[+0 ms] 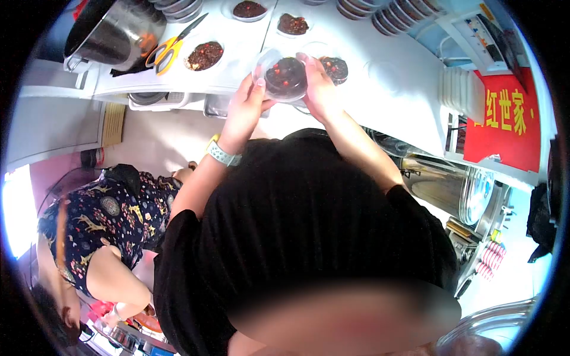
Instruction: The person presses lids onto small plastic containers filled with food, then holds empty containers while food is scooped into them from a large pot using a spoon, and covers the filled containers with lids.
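Surroundings, left to right. One person [113, 219] in dark patterned clothing, bent low, well apart from the tabletop [368, 113]. One large metal pot [127, 38], at the tabletop's left end. One pair of scissors [168, 54], yellow-handled, beside the pot, blades toward the upper right. One dark-filled bowl [204, 56] with red bits, near the scissors; two similar bowls [249, 9] [293, 25] farther back. One more bowl [335, 70], close behind the right grip, which partly covered it. Stacked tubs [395, 22], at the far edge. One clear round piece [383, 76], flat on the tabletop. White trays [460, 94], stacked; beyond them, one red sign [504, 121] with yellow characters.

Held item: one clear round container [285, 77], dark contents dotted red, between both hands, raised over the tabletop's near edge. Left grip [248, 105]: partly closed, fingers beneath, thumb on the container's left side. Right grip [320, 88]: partly closed, fingertips on its right rim; hold on the underside could not be told.
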`<move>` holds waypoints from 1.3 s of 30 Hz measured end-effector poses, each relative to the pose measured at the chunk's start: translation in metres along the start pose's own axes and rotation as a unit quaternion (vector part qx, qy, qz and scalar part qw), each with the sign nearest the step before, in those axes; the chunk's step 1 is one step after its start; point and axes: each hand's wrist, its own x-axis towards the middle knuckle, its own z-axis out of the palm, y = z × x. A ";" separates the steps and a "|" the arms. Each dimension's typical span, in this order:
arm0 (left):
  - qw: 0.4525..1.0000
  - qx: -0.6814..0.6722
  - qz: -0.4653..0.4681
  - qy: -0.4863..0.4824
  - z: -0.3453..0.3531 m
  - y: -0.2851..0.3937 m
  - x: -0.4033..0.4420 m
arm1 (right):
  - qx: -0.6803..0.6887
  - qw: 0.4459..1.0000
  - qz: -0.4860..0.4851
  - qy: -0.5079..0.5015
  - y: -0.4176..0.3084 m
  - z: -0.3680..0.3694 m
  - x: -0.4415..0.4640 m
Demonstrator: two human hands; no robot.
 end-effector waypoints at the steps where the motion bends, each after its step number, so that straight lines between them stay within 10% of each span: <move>1: 1.000 -0.011 -0.005 0.008 -0.003 -0.002 0.007 | 0.001 1.000 -0.003 0.003 -0.007 -0.005 0.002; 4: 0.991 0.119 -0.050 -0.021 -0.022 0.008 0.029 | -0.261 0.956 -0.135 0.020 -0.037 -0.024 -0.007; 8: 0.988 0.156 -0.021 -0.008 -0.033 -0.023 0.068 | -0.605 0.731 -0.272 0.163 -0.052 -0.104 0.007; 14: 0.943 0.331 0.029 0.016 -0.012 0.002 0.061 | -0.808 0.531 -0.076 0.242 -0.059 -0.183 -0.007; 21: 0.924 0.368 0.100 0.023 -0.003 -0.003 0.031 | -0.686 0.705 -0.092 0.152 -0.067 -0.231 -0.007; 24: 0.912 0.372 0.161 0.059 -0.002 -0.009 0.023 | -0.748 0.628 -0.053 0.210 -0.072 -0.207 -0.015; 30: 0.853 0.425 0.281 0.115 -0.006 -0.005 0.074 | -0.727 0.658 -0.114 0.162 -0.066 -0.229 -0.007; 39: 0.860 0.499 0.091 0.051 -0.021 -0.021 0.230 | -0.757 0.617 0.030 0.215 -0.069 -0.213 -0.016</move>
